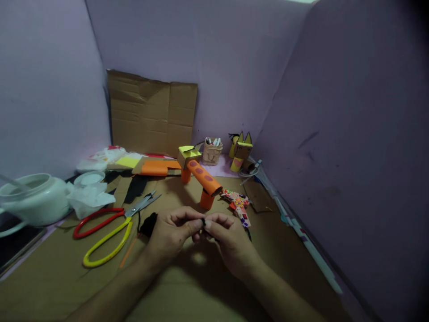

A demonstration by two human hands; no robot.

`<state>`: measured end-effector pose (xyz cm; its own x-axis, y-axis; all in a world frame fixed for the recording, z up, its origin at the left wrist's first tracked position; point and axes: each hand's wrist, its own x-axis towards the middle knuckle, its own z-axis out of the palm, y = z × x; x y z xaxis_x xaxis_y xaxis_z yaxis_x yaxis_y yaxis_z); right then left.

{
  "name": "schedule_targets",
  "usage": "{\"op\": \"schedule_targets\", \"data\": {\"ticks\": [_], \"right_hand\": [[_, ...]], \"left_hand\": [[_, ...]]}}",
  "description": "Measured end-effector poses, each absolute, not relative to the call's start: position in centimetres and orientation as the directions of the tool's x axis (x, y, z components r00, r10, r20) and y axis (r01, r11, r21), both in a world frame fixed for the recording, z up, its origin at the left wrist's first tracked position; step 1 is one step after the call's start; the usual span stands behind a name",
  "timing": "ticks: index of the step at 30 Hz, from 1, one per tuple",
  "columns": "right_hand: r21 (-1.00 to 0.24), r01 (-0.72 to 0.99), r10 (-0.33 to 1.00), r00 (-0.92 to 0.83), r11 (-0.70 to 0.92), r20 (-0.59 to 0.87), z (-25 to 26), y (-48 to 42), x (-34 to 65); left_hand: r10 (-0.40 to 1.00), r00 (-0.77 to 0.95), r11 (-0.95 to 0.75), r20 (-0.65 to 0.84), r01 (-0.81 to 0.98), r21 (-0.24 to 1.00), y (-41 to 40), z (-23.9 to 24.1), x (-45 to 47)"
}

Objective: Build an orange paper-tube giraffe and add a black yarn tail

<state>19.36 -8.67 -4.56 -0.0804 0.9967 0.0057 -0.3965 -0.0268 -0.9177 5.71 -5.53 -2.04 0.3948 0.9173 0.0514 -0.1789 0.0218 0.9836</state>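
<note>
Cardboard tabletop (50,277): left hand (174,235) and right hand (229,239) both pinch a tiny black piece (203,222); scissors (127,214) at nine o'clock, orange paper figure (204,177) at twelve.

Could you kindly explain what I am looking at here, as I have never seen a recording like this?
There is no machine here: a person works with bare hands, and the one picture comes from a camera on their head, looking forward and down. The left hand and right hand meet in the middle, their fingers pinching a small black piece between them. On the brown cardboard surface lie scissors with one red and one yellow handle, a black scrap, an orange paper-tube figure with pink spots, and a patterned paper cutout. A white teapot and crumpled tissue sit at the left.
</note>
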Motion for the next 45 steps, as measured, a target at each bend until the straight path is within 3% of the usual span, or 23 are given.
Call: {"op": "schedule_targets", "data": {"ticks": [5,9,13,22,31,34,36,40,42,45], "right_hand": [[-0.977,0.015,0.961,0.181,0.211,0.210,-4.7,-9.0,19.0],[-0.856,0.324,0.855,0.199,0.403,0.478,-4.7,-9.3,18.8],[-0.702,0.486,0.755,0.123,0.521,0.645,-5.2,-9.3,18.9],[-0.518,0.616,0.670,-0.022,0.593,0.742,-5.1,-9.4,19.2],[-0.483,0.623,0.647,-0.049,0.615,0.761,-5.5,-9.2,19.2],[-0.535,0.573,0.666,-0.024,0.621,0.746,-5.5,-9.3,19.1],[-0.654,0.493,0.736,0.041,0.573,0.676,-5.4,-9.2,19.0],[-0.934,0.235,0.934,0.171,0.271,0.314,-5.1,-8.8,18.8],[-0.981,0.137,0.973,0.167,0.138,0.160,-5.0,-8.6,18.7],[-0.993,0.105,0.986,0.148,0.057,0.073,-5.1,-8.4,18.6]], "left_hand": [[0.939,0.330,-0.072,0.098,-0.090,0.993,-5.8,-2.4,5.7],[0.949,0.268,-0.171,0.166,-0.007,0.985,-6.0,-2.8,5.9],[0.957,0.216,-0.209,0.194,0.047,0.977,-6.2,-3.0,6.2],[0.974,0.126,-0.200,0.186,0.112,0.973,-6.0,-3.6,6.7],[0.985,0.143,-0.113,0.095,0.125,0.986,-5.7,-3.4,6.5],[0.977,0.156,-0.169,0.142,0.176,0.970,-5.4,-3.5,6.3],[0.973,0.155,-0.195,0.169,0.171,0.966,-5.2,-3.4,6.2],[0.975,0.114,-0.207,0.191,0.157,0.966,-4.8,-2.9,5.8],[0.976,0.099,-0.209,0.194,0.172,0.963,-4.7,-2.5,5.5],[0.970,0.086,-0.238,0.226,0.191,0.952,-4.3,-1.9,5.0]]}}
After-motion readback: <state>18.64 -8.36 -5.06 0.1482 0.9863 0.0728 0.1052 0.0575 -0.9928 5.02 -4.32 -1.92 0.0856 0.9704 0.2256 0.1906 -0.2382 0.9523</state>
